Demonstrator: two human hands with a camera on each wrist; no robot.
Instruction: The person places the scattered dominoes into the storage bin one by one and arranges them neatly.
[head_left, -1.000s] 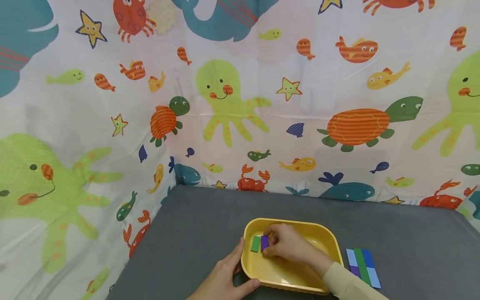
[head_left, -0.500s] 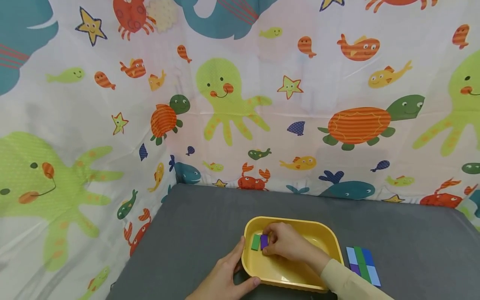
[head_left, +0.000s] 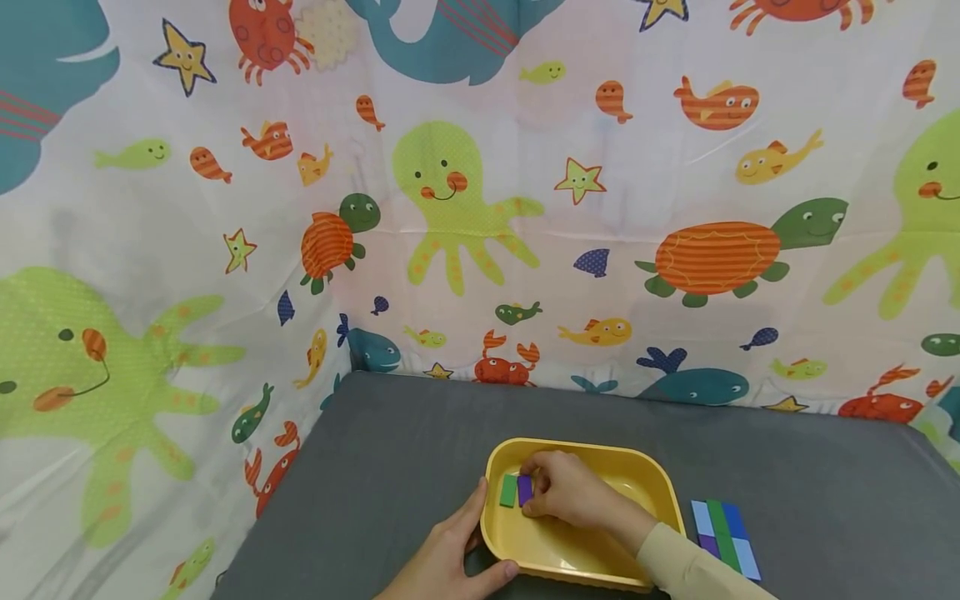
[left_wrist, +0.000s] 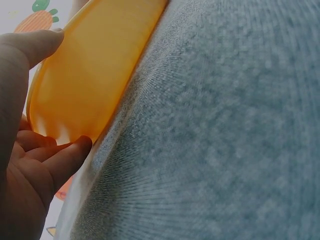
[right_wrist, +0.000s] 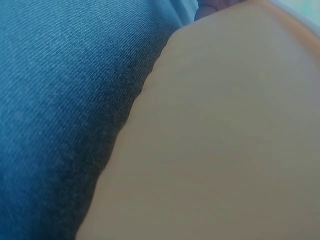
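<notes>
A yellow plastic tray (head_left: 555, 550) stands on the dark grey cloth. My left hand (head_left: 446, 546) grips its left end, thumb at the near corner and fingers along the outside; the left wrist view shows this hand (left_wrist: 40, 160) against the tray wall (left_wrist: 90, 75). Inside the tray, my right hand (head_left: 573, 492) pinches a small purple block (head_left: 525, 492) between thumb and fingers. Just left of it lies a green block (head_left: 508, 491), a narrow gap between them. The right wrist view is mostly filled by a pale, wavy-edged surface, with the pinching fingers out of sight.
Right of the tray, a flat rectangle of light blue, green, blue and purple blocks (head_left: 725, 537) lies on the grey cloth (head_left: 405, 450). A white curtain (head_left: 525, 275) printed with sea animals hangs behind and to the left.
The purple block in my right hand has shifted very slightly left, closer to the green block. My left hand keeps its hold on the tray.
</notes>
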